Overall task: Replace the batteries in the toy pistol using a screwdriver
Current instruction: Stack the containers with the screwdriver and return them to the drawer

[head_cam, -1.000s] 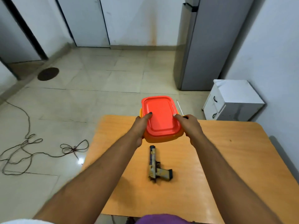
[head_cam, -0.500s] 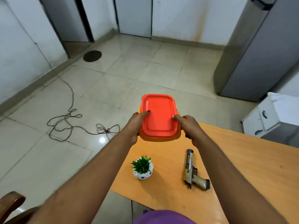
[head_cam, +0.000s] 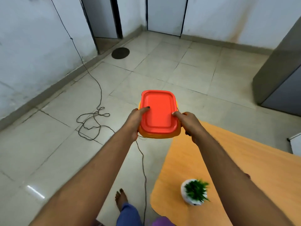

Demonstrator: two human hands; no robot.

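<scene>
Box [head_cam: 158, 111] between hands, plant [head_cam: 194, 192] on table [head_cam: 228, 160].

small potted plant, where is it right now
In the head view the small potted plant stands at the lower right, on the orange table near its left edge, beneath the right forearm and well below the red-lidded container held in both hands.

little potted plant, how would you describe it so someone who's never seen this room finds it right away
Start at the orange table on the right side of the view. Near its lower left edge, beside the person's right forearm, stands the plant. It is a small round white pot with spiky green leaves, the only green thing here and the only thing seen standing on the table.
</scene>
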